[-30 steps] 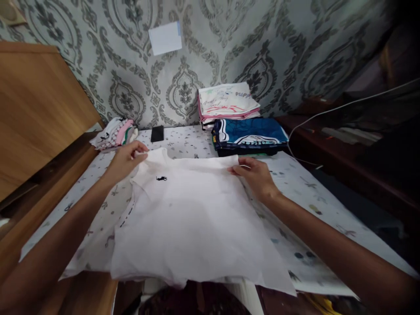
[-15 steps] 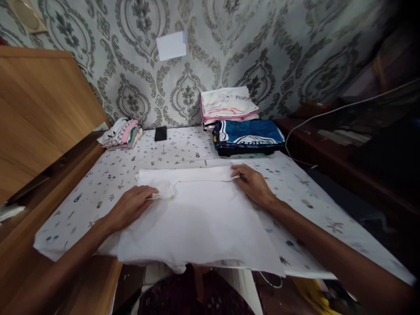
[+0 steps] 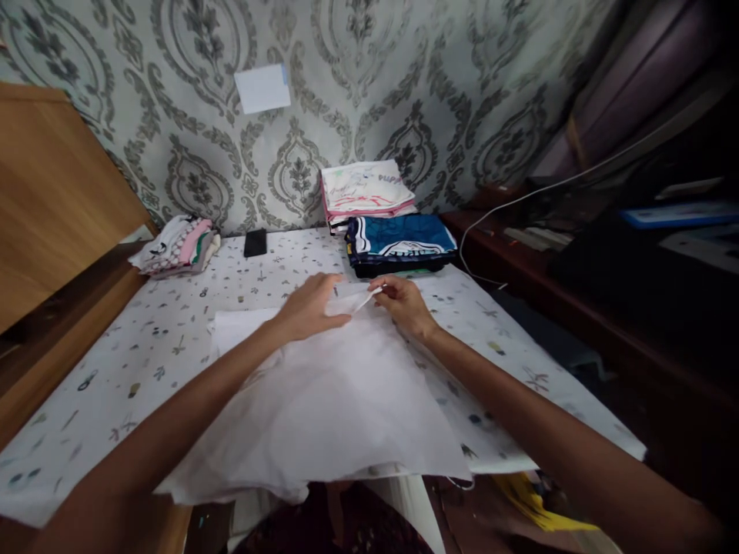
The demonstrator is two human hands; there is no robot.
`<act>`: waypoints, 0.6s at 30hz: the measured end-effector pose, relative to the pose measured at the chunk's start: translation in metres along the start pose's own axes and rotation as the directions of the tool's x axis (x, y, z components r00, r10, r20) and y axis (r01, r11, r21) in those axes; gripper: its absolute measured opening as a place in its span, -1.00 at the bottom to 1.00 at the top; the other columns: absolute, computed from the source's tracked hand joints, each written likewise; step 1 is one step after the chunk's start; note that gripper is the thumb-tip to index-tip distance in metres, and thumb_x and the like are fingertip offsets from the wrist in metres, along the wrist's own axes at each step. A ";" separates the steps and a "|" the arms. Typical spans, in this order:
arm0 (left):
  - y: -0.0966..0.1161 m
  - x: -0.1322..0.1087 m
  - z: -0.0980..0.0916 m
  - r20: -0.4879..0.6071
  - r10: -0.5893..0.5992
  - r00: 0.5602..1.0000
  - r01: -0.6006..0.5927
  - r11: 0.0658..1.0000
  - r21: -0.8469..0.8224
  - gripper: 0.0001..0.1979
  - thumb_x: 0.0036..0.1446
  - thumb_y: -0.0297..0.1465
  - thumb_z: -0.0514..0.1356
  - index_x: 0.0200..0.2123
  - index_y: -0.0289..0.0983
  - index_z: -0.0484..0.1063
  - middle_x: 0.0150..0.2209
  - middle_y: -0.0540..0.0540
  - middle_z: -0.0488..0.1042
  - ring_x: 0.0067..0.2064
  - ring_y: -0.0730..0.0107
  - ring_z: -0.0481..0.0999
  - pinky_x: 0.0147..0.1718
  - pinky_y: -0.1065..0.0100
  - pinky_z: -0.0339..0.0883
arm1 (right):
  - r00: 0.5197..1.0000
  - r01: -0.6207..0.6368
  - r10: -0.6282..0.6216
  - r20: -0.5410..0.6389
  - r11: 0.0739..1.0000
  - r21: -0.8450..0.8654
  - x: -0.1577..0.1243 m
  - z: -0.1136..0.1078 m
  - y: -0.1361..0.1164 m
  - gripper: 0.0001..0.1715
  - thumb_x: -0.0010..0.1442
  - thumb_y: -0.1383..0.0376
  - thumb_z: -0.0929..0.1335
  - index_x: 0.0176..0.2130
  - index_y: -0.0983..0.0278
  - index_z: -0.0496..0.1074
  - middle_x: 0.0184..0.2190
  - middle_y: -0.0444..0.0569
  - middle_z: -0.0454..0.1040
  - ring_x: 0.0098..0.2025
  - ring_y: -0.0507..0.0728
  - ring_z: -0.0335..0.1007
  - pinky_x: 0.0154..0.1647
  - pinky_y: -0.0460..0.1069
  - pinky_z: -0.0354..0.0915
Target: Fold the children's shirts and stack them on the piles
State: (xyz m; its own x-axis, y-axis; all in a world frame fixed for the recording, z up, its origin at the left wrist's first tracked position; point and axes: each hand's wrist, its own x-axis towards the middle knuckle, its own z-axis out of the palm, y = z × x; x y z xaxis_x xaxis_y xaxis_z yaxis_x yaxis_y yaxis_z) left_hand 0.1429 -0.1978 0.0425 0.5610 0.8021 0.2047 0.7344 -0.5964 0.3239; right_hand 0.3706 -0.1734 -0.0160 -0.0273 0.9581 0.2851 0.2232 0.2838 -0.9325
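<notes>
A white shirt (image 3: pixel 323 400) lies spread on the patterned table cover (image 3: pixel 144 346), its lower edge hanging over the near side. My left hand (image 3: pixel 309 308) reaches across the shirt and rests with curled fingers on its far right corner. My right hand (image 3: pixel 401 304) pinches the same top edge of the shirt just to the right of the left hand. The two hands are almost touching.
A stack of folded clothes with a blue garment (image 3: pixel 398 240) stands at the back, a white-and-pink pile (image 3: pixel 363 188) behind it. A smaller folded pile (image 3: pixel 176 245) and a black phone (image 3: pixel 255 242) lie at the back left. A wooden board (image 3: pixel 51 192) stands at left, a dark shelf (image 3: pixel 606 254) at right.
My left hand has moved from the shirt's left side across to its far right corner, beside my right hand. The view has shifted to the right.
</notes>
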 end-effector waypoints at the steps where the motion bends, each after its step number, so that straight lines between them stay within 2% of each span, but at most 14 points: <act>1: 0.008 0.019 0.011 0.026 0.016 1.000 -0.018 0.998 0.059 -0.36 0.11 -0.21 0.32 0.21 -0.26 0.25 0.15 -0.27 0.39 0.16 0.00 0.39 0.06 0.11 0.33 | 1.000 0.011 -0.011 0.010 1.000 0.000 -0.001 0.000 -0.002 -0.88 0.00 0.29 0.38 -0.36 0.24 0.46 -0.32 -0.11 0.49 -0.36 0.05 0.40 -0.31 -0.04 0.40; 4: 0.026 0.059 0.035 0.061 -0.051 0.997 0.042 0.989 0.144 -0.71 0.26 -0.43 0.15 0.05 -0.28 0.39 0.06 -0.27 0.47 0.12 0.05 0.44 0.02 0.16 0.34 | 0.997 0.030 -0.038 -0.070 0.994 -0.109 -0.012 -0.004 -0.008 -0.81 0.07 0.28 0.37 -0.24 0.25 0.44 -0.22 -0.04 0.48 -0.32 0.08 0.45 -0.29 -0.01 0.41; 6: 0.028 0.072 0.040 0.030 -0.134 0.990 0.130 0.984 0.125 -0.76 0.31 -0.50 0.03 -0.07 -0.27 0.46 -0.01 -0.25 0.53 0.06 0.08 0.50 -0.04 0.19 0.34 | 0.983 0.046 -0.091 -0.159 0.963 -0.264 -0.025 -0.006 -0.012 -0.75 0.14 0.28 0.35 -0.13 0.25 0.41 -0.17 0.00 0.48 -0.30 0.10 0.45 -0.28 0.02 0.41; 7: 0.026 0.077 0.040 0.007 -0.160 0.987 0.159 0.982 0.104 -0.76 0.32 -0.49 0.02 -0.11 -0.27 0.47 -0.03 -0.25 0.54 0.04 0.08 0.51 -0.05 0.19 0.34 | 0.981 0.071 -0.128 -0.142 0.934 -0.351 -0.032 -0.006 -0.014 -0.75 0.19 0.29 0.33 -0.10 0.25 0.41 -0.16 0.01 0.48 -0.29 0.11 0.45 -0.26 0.03 0.40; 8: 0.024 0.080 0.039 -0.014 -0.172 0.985 0.172 0.982 0.084 -0.78 0.33 -0.48 0.04 -0.14 -0.27 0.49 -0.05 -0.25 0.55 0.02 0.07 0.51 -0.06 0.19 0.33 | 0.985 0.116 -0.161 -0.067 0.893 -0.435 -0.038 -0.005 -0.016 -0.77 0.22 0.31 0.31 -0.09 0.25 0.41 -0.16 0.01 0.47 -0.28 0.11 0.44 -0.24 0.03 0.39; 9: 0.022 0.082 0.037 -0.030 -0.173 0.984 0.175 0.982 0.068 -0.80 0.32 -0.46 0.06 -0.17 -0.27 0.50 -0.07 -0.24 0.56 0.00 0.08 0.52 -0.06 0.20 0.33 | 0.983 0.180 -0.178 0.052 0.842 -0.508 -0.043 -0.004 -0.018 -0.80 0.25 0.33 0.29 -0.11 0.24 0.44 -0.17 0.01 0.47 -0.27 0.12 0.43 -0.21 0.04 0.38; 11: 0.018 0.084 0.034 -0.050 -0.164 0.985 0.166 0.984 0.056 -0.83 0.31 -0.44 0.10 -0.26 -0.27 0.51 -0.11 -0.22 0.57 -0.04 0.11 0.52 -0.07 0.22 0.32 | 0.943 0.310 -0.148 0.299 0.722 -0.619 -0.048 0.000 -0.020 -0.81 0.31 0.33 0.28 -0.16 0.24 0.49 -0.19 0.02 0.45 -0.21 0.14 0.41 -0.14 0.04 0.34; 12: 0.017 0.084 0.033 -0.060 -0.159 0.986 0.162 0.985 0.058 -0.82 0.31 -0.43 0.11 -0.29 -0.27 0.50 -0.13 -0.20 0.57 -0.06 0.13 0.52 -0.08 0.23 0.32 | 0.923 0.347 -0.116 0.366 0.657 -0.669 -0.048 0.001 -0.019 -0.80 0.33 0.32 0.28 -0.18 0.25 0.51 -0.19 0.05 0.44 -0.18 0.16 0.40 -0.11 0.05 0.33; 13: 0.018 0.084 0.032 -0.069 -0.153 0.986 0.157 0.986 0.063 -0.82 0.31 -0.42 0.12 -0.32 -0.27 0.50 -0.15 -0.19 0.56 -0.08 0.15 0.52 -0.09 0.24 0.32 | 0.919 0.356 -0.084 0.384 0.593 -0.722 -0.047 0.001 -0.018 -0.77 0.36 0.30 0.27 -0.18 0.26 0.53 -0.19 0.08 0.44 -0.14 0.19 0.39 -0.08 0.07 0.31; 15: 0.020 0.082 0.033 -0.084 -0.134 0.987 0.140 0.988 0.067 -0.80 0.32 -0.40 0.12 -0.35 -0.27 0.49 -0.17 -0.17 0.56 -0.11 0.17 0.52 -0.11 0.25 0.32 | 0.940 0.312 -0.035 0.339 0.486 -0.816 -0.042 -0.002 -0.014 -0.71 0.38 0.29 0.25 -0.16 0.28 0.55 -0.19 0.12 0.43 -0.10 0.24 0.35 -0.04 0.11 0.27; 18: 0.026 0.076 0.036 -0.092 -0.099 0.991 0.103 0.993 0.049 -0.78 0.33 -0.39 0.11 -0.33 -0.27 0.51 -0.18 -0.16 0.54 -0.13 0.20 0.52 -0.13 0.27 0.32 | 0.970 0.224 -0.013 0.241 0.419 -0.880 -0.035 -0.012 -0.004 -0.68 0.39 0.28 0.24 -0.09 0.25 0.57 -0.17 0.13 0.42 -0.09 0.26 0.32 -0.04 0.12 0.23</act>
State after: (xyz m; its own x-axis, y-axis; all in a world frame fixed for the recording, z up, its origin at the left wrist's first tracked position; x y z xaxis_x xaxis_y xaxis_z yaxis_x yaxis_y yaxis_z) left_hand 0.2184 -0.1533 0.0328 0.4484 0.8564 0.2557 0.8063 -0.5111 0.2977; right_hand 0.3824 -0.2088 -0.0196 -0.2644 0.9354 0.2348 0.9447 0.3001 -0.1319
